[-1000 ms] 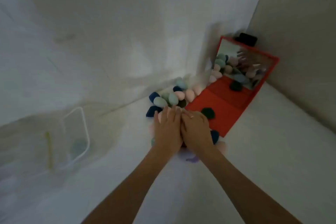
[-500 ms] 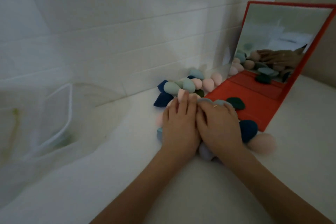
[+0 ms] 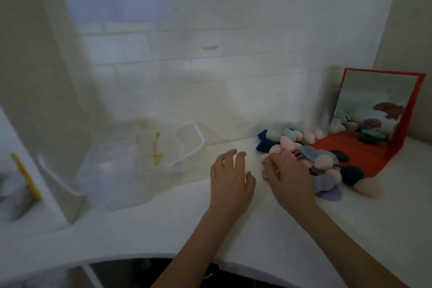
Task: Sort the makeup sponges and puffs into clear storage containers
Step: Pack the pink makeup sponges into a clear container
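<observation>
A heap of makeup sponges and puffs [image 3: 301, 145] in pink, pale blue, navy and lilac lies on the white counter against the tiled wall, spilling onto a red folding mirror case [image 3: 374, 159]. My right hand [image 3: 288, 180] rests on the heap's left edge with its fingers bent down; motion blur hides whether it grips a sponge. My left hand [image 3: 230, 177] hovers just left of it over bare counter, fingers loosely spread and holding nothing. Clear storage containers [image 3: 117, 170] stand at the left; the nearest one has a white rim [image 3: 190, 145].
The red case's upright mirror [image 3: 374, 105] reflects the heap and a hand. A yellow piece [image 3: 156, 149] shows through the clear plastic. Another yellow item [image 3: 25, 175] sits at the far left. The counter's front edge [image 3: 140, 256] curves over a dark gap.
The view has swung up and left, bringing the containers into sight. My left hand has come off the heap and moved left; my right hand stays on the sponges.
</observation>
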### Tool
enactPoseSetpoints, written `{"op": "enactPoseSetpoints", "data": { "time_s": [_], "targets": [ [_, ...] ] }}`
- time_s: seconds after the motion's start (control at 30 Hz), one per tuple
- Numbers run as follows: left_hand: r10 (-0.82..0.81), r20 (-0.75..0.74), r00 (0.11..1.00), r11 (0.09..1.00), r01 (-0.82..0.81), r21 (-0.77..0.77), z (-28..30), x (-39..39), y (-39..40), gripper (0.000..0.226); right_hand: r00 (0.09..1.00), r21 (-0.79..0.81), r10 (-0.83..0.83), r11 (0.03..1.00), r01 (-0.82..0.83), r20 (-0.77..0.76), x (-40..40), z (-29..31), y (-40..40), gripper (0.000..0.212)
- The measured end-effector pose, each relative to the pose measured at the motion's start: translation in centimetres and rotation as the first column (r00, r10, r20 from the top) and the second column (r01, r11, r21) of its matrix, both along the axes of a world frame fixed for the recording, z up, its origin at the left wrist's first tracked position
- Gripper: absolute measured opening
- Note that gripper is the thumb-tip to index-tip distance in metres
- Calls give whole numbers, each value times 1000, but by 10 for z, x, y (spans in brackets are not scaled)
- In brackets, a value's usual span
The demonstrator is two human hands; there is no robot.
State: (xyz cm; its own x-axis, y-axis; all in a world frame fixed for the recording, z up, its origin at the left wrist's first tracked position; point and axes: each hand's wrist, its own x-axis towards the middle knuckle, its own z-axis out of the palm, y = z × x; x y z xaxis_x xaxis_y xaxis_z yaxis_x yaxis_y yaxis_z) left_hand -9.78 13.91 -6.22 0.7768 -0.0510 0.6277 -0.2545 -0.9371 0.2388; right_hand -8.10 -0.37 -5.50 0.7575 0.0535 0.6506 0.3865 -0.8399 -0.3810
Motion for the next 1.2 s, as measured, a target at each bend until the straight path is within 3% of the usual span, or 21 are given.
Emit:
{"op": "enactPoseSetpoints", "data": {
  "time_s": [0.1, 0.2, 0.27, 0.5, 0.63, 0.77, 0.87, 0.97, 1.03, 1.1, 1.17, 1.2],
  "targets": [
    [28, 9, 1000, 996, -27, -85, -4, -18, 33, 40, 958, 142, 245, 964, -225, -146, -8, -5, 48, 16],
    [32, 38, 999, 977, -23, -214, -20, -36, 56, 37, 872, 453, 436, 839, -303, -225, -21, -9, 97, 34],
    [54, 59, 997, 943, -32, -332, -26, -43, 63, 43, 860, 510, 466, 802, -312, -207, -24, -12, 122, 42],
    [85, 34, 996, 895, -61, -442, -26, -36, 75, 37, 864, 290, 444, 881, -374, -235, 0, -15, 141, 54],
    [133, 102, 986, 903, -78, -423, -29, -33, 71, 47, 858, 109, 431, 902, -418, -279, 13, -21, 138, 51],
    [148, 173, 974, 925, -75, -372, -27, -35, 72, 62, 903, 11, 410, 911, -412, -126, 21, -24, 127, 40],
    [162, 204, 966, 943, -90, -320, -26, -33, 71, 56, 950, -57, 304, 949, -309, -74, 20, -27, 106, 32],
    [176, 165, 970, 939, -115, -326, -23, -27, 64, 66, 966, -212, 206, 962, -170, 159, 8, -16, 83, 32],
    [112, 63, 992, 910, -77, -408, -18, -26, 56, 79, 949, -276, 233, 946, -171, 212, 2, -1, 76, 31],
    [61, 15, 998, 852, -44, -522, -14, -26, 50, 79, 940, -212, 341, 918, -334, -3, 11, 10, 75, 32],
    [94, 70, 993, 851, -44, -523, -12, -26, 48, 74, 797, 37, 503, 852, -522, -334, 24, 17, 76, 29],
    [100, 78, 992, 855, -45, -517, -13, -26, 48, 74, 743, 69, 537, 826, -560, -399, 32, 18, 77, 26]
  ]
}}
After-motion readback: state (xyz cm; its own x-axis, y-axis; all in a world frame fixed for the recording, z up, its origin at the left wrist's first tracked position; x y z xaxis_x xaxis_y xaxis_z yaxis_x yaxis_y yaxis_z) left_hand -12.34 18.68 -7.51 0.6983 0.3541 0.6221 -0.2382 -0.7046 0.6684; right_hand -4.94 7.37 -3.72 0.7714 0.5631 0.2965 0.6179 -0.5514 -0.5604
